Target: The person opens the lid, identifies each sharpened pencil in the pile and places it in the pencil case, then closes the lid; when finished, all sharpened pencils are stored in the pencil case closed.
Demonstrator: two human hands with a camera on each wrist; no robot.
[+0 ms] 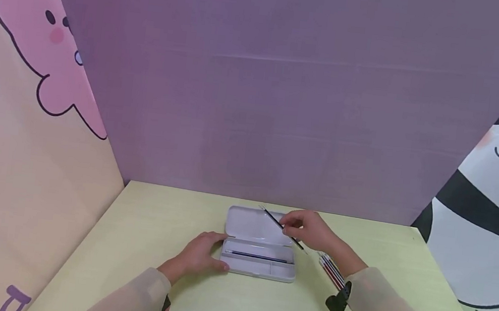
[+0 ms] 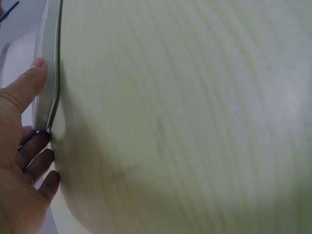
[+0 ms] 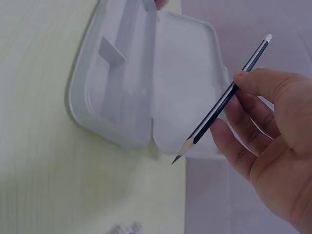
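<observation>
A white pencil case (image 1: 259,276) lies on the table with its lid (image 1: 247,223) folded back. Inside its long compartment rests one dark pencil (image 1: 257,256); a small divider (image 3: 112,51) stands in the case. My left hand (image 1: 200,254) holds the case's left end, thumb on the front edge and fingers around the side. Above the case's right part, my right hand (image 1: 312,230) pinches a black-and-white striped pencil (image 3: 222,102) between thumb and fingers. That pencil is tilted, its sharpened point (image 3: 177,158) down towards the right in the head view and its pale end up over the lid.
Several striped pencils (image 1: 331,270) lie on the table right of the case, partly hidden under my right wrist. A purple backdrop (image 1: 255,100) stands behind the table's far edge. Printed cartoon panels flank both sides.
</observation>
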